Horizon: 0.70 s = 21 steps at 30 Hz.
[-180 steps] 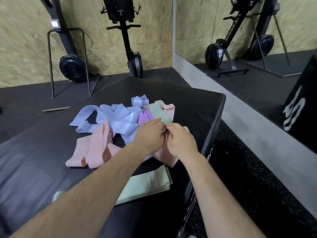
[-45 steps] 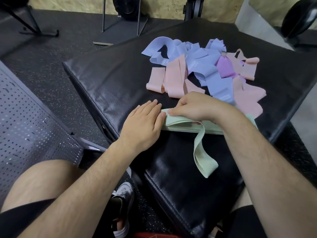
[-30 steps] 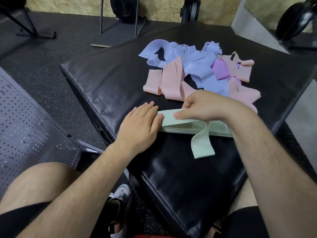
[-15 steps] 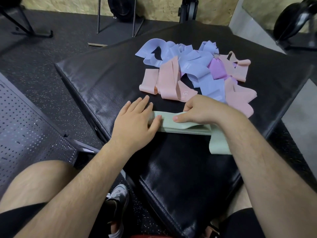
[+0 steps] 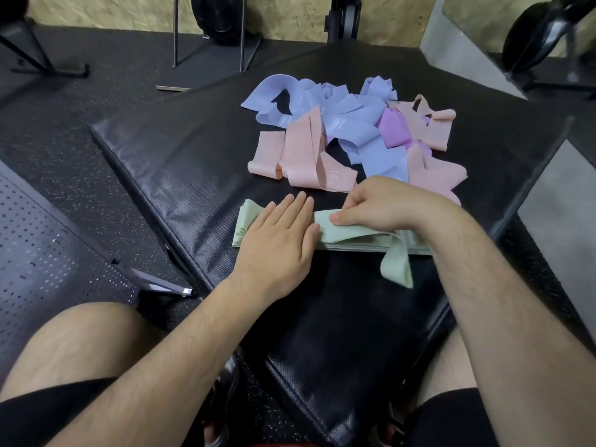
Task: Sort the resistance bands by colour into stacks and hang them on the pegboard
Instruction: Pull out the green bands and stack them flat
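Pinching the top green band (image 5: 350,230) between thumb and curled fingers, the right hand (image 5: 390,204) holds it down on the green stack (image 5: 358,246). A loose loop (image 5: 398,267) of green band droops off the stack's near edge, at about five o'clock from that thumb. The left hand (image 5: 280,235) lies flat on the stack's left half, fingers straight and close together, palm pressing the bands; it grips nothing. The stack's fanned left end pokes out at ten o'clock from this hand.

The stack rests on the black padded mat (image 5: 193,162), close to the person. At twelve o'clock from the stack, just beyond the right knuckles, lies the unsorted heap. Its pink bands (image 5: 300,153) are nearest, one marked 15, with lilac-blue bands (image 5: 348,124) tangled over them. A purple band (image 5: 392,130) sits toward the heap's two o'clock side among more pink.

A dark perforated pegboard (image 5: 48,246) fills the view's eight o'clock side, beside the mat. Whether it lies flat or leans cannot be told.
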Available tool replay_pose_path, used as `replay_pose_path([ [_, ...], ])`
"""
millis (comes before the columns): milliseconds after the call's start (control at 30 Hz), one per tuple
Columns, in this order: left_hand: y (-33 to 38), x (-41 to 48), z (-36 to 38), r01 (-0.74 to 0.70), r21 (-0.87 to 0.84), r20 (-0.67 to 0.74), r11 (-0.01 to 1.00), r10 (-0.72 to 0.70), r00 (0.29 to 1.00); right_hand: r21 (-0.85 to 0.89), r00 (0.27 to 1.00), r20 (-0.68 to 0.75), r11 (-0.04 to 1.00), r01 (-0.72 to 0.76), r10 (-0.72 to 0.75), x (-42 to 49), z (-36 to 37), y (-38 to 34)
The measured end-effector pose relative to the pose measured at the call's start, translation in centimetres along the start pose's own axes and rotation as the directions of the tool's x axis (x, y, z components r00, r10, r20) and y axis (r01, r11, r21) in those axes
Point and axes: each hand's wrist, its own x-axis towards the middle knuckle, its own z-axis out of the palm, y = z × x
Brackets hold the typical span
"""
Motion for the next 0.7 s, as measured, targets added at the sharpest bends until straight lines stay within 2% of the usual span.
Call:
replay_pose_path([
  [233,0.1,0.1,0.0,0.04,-0.007,0.08,0.999,-0.039,0.996,-0.002,1.0,-0.004,1.0,-0.009,0.009,-0.8,-0.6,0.7],
  [500,0.3,0.1,-0.2,0.061,0.001,0.088,0.998,-0.06,0.994,0.03,0.995,-0.071,0.997,-0.066,0.068,-1.8,-1.9,2.5],
  [700,0.9,0.6,-0.8,0.102,-0.001,0.103,0.995,-0.101,0.989,-0.025,0.988,-0.095,0.992,-0.126,0.123,-1.4,-0.5,3.0],
])
